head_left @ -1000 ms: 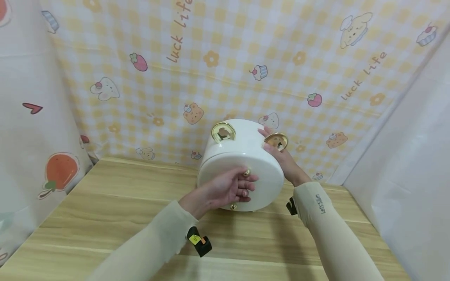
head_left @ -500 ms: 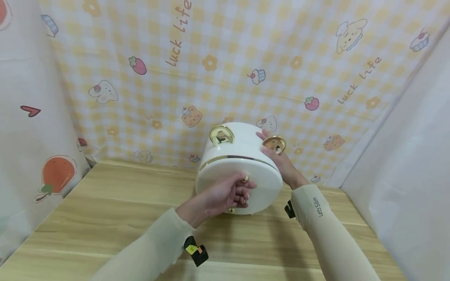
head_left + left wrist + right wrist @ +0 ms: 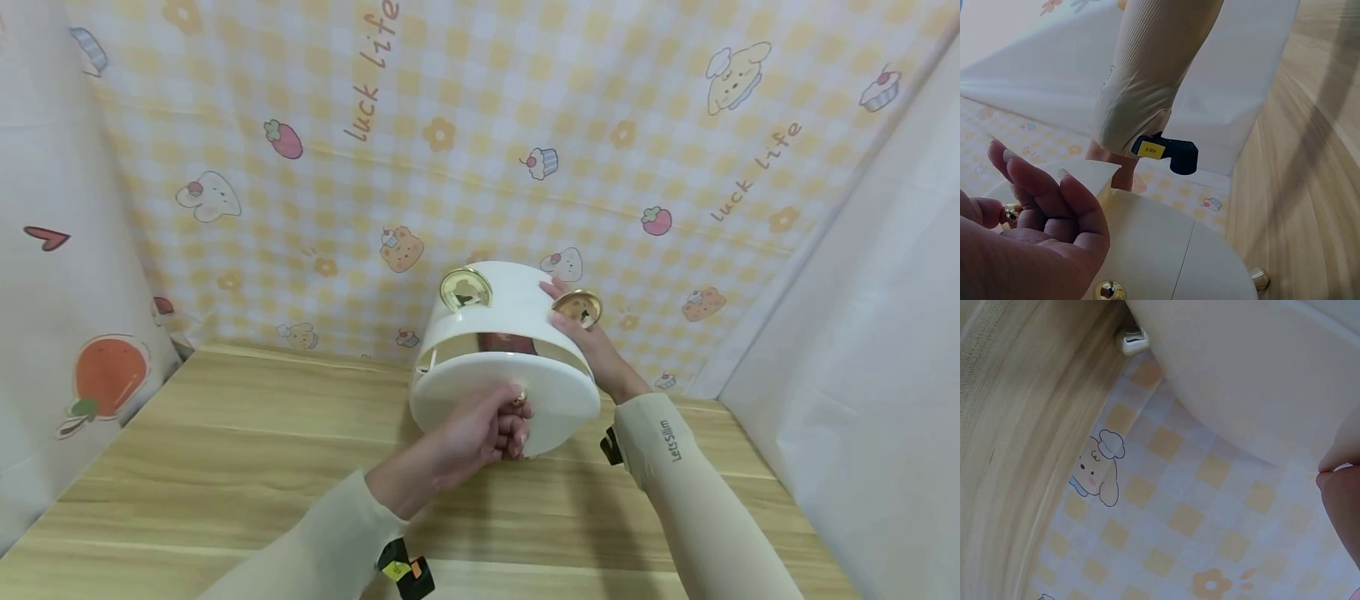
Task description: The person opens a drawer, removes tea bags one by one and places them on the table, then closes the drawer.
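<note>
A white, drum-shaped storage box (image 3: 517, 292) with two gold ear-like discs stands on the table. Its white front drawer (image 3: 450, 392) is pulled out at the top, leaving a gap where a dark reddish thing (image 3: 508, 342) shows inside. My left hand (image 3: 480, 429) pinches the small gold knob (image 3: 521, 398) of the drawer between thumb and finger, its other fingers loosely curled. My right hand (image 3: 600, 346) rests against the box's right side, thumb and fingers spread around the right gold disc (image 3: 579, 309). A second gold knob (image 3: 1110, 290) shows lower on the front in the left wrist view.
The box stands on a wood-grain table (image 3: 300, 467), close to a yellow checked cloth (image 3: 337, 208) behind it. White cloth walls (image 3: 862, 333) rise at both sides. Short gold feet (image 3: 1132, 340) hold the box off the table.
My left hand has drawn the knob toward me and down; the drawer front, closed at first, now stands out with a widening gap above it. The right hand keeps its place on the box.
</note>
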### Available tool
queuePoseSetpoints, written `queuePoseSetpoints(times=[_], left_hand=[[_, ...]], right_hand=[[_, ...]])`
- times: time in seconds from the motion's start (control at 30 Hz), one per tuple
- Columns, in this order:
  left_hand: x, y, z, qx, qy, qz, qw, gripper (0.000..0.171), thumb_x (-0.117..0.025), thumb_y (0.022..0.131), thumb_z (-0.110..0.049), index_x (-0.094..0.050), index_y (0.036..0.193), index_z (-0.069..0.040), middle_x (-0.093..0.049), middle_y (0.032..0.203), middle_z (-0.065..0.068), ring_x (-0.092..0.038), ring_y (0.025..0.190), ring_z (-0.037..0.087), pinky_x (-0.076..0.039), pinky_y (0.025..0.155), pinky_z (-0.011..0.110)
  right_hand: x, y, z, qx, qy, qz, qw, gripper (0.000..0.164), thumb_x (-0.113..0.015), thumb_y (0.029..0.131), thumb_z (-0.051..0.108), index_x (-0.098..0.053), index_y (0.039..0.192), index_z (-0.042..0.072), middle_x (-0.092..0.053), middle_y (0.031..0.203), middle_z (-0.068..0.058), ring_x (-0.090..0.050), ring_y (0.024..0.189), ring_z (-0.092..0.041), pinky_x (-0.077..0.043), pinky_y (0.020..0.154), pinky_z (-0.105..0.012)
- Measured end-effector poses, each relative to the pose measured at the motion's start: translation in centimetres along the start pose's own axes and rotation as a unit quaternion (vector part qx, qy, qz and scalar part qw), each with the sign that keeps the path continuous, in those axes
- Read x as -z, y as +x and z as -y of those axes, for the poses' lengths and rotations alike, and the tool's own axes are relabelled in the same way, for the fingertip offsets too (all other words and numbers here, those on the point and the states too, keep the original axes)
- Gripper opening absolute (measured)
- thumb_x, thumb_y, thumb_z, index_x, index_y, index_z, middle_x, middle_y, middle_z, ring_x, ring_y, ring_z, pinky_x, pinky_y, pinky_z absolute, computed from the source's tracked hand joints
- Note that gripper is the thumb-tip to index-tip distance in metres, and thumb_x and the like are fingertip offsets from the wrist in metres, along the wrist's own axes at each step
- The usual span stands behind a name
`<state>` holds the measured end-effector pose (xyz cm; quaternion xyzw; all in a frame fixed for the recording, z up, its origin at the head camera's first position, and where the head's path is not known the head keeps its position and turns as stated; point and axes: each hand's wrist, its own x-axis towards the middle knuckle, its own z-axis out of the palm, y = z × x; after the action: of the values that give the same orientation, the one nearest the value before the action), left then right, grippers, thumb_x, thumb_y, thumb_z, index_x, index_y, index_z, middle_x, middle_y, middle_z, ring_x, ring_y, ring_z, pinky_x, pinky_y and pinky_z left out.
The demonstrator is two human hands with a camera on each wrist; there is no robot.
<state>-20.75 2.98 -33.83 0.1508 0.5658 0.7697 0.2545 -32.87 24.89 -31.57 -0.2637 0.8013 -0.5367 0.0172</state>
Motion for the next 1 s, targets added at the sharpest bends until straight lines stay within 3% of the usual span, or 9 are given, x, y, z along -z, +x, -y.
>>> queuePoseSetpoints(times=[0.53,1.0], left_hand=[[-1.0,-2.3,0.5,-0.008,-0.013,0.031,0.9994,0.03,-0.035,0.107,-0.035,-0.048,0.092,-0.012,-0.052,0.062,-0.008,-0.049,0.063,0.005,-0.048,0.072,0.025],[-1.8,-3.7,1.1,0.002,-0.025,0.035,0.9991,0.031,-0.038,0.107,-0.037,-0.049,0.093,-0.011,-0.051,0.064,-0.007,-0.048,0.063,0.007,-0.049,0.073,0.027]], right_hand=[[-0.1,0.0,0.0,0.002,0.006,-0.001,1.0,0.052,-0.038,0.109,0.031,-0.03,0.16,0.027,0.003,0.172,0.009,0.008,0.159,-0.018,0.0,0.128,-0.054],[-0.2,0.0,0.0,0.003,0.0,-0.006,1.0,0.052,-0.039,0.108,0.03,-0.031,0.16,0.025,0.002,0.172,0.008,0.007,0.159,-0.019,0.002,0.128,-0.053]])
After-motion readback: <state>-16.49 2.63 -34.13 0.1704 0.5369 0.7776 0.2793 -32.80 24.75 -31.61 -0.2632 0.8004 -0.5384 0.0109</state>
